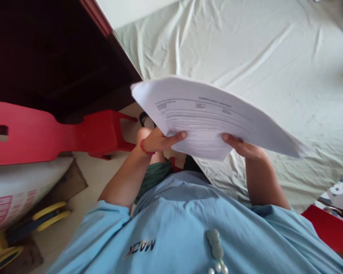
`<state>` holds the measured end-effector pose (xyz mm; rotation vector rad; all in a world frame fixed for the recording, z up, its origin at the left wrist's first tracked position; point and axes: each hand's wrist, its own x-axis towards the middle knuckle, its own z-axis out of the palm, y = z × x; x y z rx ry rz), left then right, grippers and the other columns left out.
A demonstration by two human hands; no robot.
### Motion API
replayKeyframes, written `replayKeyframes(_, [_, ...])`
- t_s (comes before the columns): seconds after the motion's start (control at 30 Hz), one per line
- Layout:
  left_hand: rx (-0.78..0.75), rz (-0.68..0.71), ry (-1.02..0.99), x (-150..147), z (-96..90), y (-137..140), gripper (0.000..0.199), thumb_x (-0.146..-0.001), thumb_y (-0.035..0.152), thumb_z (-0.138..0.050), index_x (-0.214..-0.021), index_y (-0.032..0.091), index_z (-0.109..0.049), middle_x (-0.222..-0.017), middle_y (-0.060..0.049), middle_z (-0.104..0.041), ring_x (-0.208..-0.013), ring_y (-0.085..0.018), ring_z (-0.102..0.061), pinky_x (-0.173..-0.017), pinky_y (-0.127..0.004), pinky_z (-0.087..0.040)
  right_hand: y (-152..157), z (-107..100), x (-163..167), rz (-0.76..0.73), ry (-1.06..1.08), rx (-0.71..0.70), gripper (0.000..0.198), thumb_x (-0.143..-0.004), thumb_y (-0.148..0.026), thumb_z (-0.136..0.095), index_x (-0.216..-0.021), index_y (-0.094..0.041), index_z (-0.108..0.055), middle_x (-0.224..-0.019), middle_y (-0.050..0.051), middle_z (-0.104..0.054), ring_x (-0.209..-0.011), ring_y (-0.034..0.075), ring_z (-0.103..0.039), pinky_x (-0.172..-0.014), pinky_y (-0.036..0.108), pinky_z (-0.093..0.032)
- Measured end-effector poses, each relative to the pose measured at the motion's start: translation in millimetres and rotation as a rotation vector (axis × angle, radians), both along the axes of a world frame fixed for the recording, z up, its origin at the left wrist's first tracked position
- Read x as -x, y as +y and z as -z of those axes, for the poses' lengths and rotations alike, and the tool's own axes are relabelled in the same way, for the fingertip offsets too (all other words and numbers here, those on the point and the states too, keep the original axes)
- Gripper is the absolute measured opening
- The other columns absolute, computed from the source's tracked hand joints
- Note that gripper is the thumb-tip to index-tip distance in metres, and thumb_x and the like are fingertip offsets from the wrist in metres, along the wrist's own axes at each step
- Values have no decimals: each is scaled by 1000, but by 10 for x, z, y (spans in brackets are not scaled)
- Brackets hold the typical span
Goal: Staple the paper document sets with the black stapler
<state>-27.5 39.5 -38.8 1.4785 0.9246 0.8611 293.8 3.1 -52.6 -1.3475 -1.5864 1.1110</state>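
Note:
A stack of printed paper sheets (200, 114) is held up in front of my body, bowed and spread wide, with lines of text on the top page. My left hand (164, 140) grips its near edge on the left, thumb lying on the printed face. On the right, my right hand (242, 146) pinches the same edge with its thumb on top. The fingers of both hands are hidden beneath the paper. A red cord bracelet (145, 147) circles my left wrist.
Beyond the paper spreads a wrinkled pale sheet (246, 45) over a broad surface. To the left stand a red plastic chair (31, 131), a white printed sack (20, 190) and a yellow-and-black wheeled object (50, 216). Dark furniture (45, 53) rises at the upper left; a red object (328, 228) lies lower right.

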Motion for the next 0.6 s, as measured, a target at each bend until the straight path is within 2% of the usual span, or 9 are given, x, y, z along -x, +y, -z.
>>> replayKeyframes(0.1, [118,-180,-142,-30,145,-85,72,-77,77,-88,-116,17,-80,-113,-14,-81,-128,-40,-73,-107,-51,-64,-152,1,41,-101,86,127,60,-88,-68,-85,-136,-33,-79,-136,6,-80,-131,37,-73,-113,56,-64])
replayKeyframes(0.17, [219,-310,-243,-96,280,-119,66,-84,77,-82,-111,17,-81,-111,-14,-82,-128,-39,-73,-106,-50,-64,-235,80,69,-125,139,259,56,-89,-69,-83,-130,-31,-81,-134,6,-81,-127,37,-75,-111,58,-65])
replayKeyframes(0.27, [324,-341,-336,-209,480,-139,66,-85,78,-81,-108,16,-80,-107,-15,-82,-125,-37,-75,-104,-49,-64,-306,272,84,-114,150,415,52,-87,-71,-84,-116,-27,-84,-124,8,-84,-118,38,-78,-106,59,-67])
replayKeyframes(0.33, [346,-349,-351,-267,575,-145,66,-85,78,-80,-104,15,-79,-103,-15,-82,-122,-36,-76,-102,-47,-65,-309,365,73,-62,99,430,54,-87,-73,-82,-114,-25,-83,-120,11,-84,-115,39,-78,-103,59,-67])
replayKeyframes(0.4, [335,-349,-338,-313,623,-153,67,-84,80,-81,-98,14,-79,-98,-14,-82,-118,-36,-77,-99,-45,-65,-271,369,60,98,-34,307,61,-89,-74,-78,-124,-24,-79,-121,13,-83,-112,39,-78,-99,61,-67])
replayKeyframes(0.5, [326,-302,-297,-381,620,-177,70,-81,84,-80,-89,14,-78,-91,-12,-81,-106,-33,-79,-91,-41,-64,-161,183,92,404,-335,-136,70,-96,-65,-71,-153,-24,-63,-143,17,-73,-129,40,-71,-110,66,-59])
replayKeyframes(0.57, [356,-253,-291,-435,590,-198,71,-80,85,-80,-87,15,-78,-88,-11,-81,-98,-31,-80,-86,-39,-64,-74,-13,175,427,-471,-393,61,-104,-54,-62,-158,-26,-59,-157,18,-64,-148,41,-58,-123,68,-47])
replayKeyframes(0.6, [375,-233,-295,-463,573,-208,72,-79,86,-80,-87,15,-78,-88,-10,-81,-95,-30,-80,-84,-38,-63,-28,-109,235,360,-505,-452,53,-108,-49,-57,-156,-27,-61,-158,18,-63,-152,40,-55,-127,68,-41])
